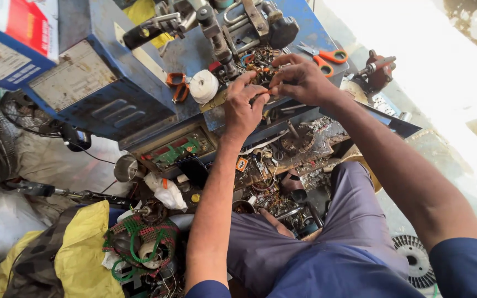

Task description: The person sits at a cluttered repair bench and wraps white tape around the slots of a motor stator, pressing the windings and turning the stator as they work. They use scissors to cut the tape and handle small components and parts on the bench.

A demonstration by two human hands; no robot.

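Pinching a small part (264, 90) between both hands demands steady fingers: the left hand (242, 107) closes on it from below, the right hand (303, 79) from above, over the blue machine (139, 105). Grip firmly; brace wrists against the table (282, 160), beside the white spool (203, 86).

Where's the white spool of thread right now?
In the head view, the white spool sits on the blue machine, just left of the left hand, beside a small pair of orange-handled scissors.

Left hand (242, 107), right hand (299, 80) pinch small part together on blue machine (106, 105); orange scissors (327, 56) near.
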